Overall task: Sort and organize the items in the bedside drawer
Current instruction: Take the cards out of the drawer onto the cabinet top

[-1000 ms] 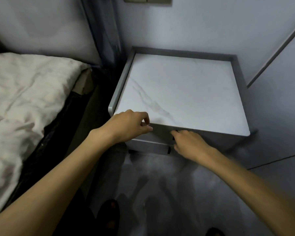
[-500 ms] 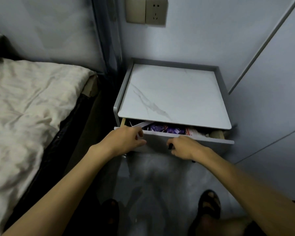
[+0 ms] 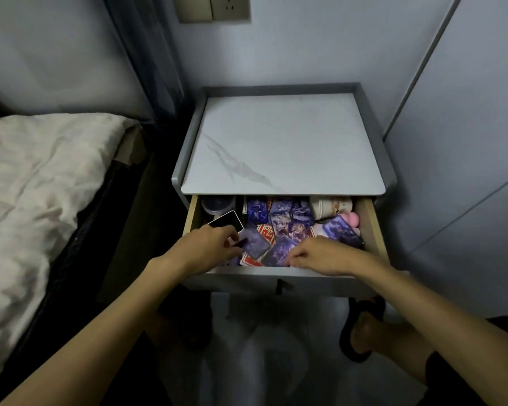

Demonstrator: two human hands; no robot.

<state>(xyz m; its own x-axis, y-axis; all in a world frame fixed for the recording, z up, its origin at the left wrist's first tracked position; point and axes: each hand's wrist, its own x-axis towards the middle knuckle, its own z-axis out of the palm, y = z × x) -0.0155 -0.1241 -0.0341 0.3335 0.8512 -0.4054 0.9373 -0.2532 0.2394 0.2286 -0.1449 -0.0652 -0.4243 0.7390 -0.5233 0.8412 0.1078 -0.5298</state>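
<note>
The bedside drawer (image 3: pixel 374 230) stands pulled out under the marble top (image 3: pixel 282 148). Inside lie several purple picture cards (image 3: pixel 282 212), a red-backed card (image 3: pixel 266 231), a dark phone with a pale rim (image 3: pixel 228 221), a clear round tub (image 3: pixel 217 204), a white cup on its side (image 3: pixel 330 206) and a pink soft thing (image 3: pixel 351 219). My left hand (image 3: pixel 206 250) is in the drawer's front left, just below the phone, its thumb and forefinger pinching a small dark card. My right hand (image 3: pixel 323 256) hovers over the front cards, fingers loosely bent, tips touching a purple card.
A bed with a pale quilt (image 3: pixel 41 186) lies close on the left, with a dark gap between it and the nightstand. Walls close in behind and on the right. My sandalled foot (image 3: pixel 361 329) is on the floor below the drawer's right corner.
The drawer went from closed to pulled well out. Both hands left the drawer front and reached in among the cards. The view drew back from the nightstand.
</note>
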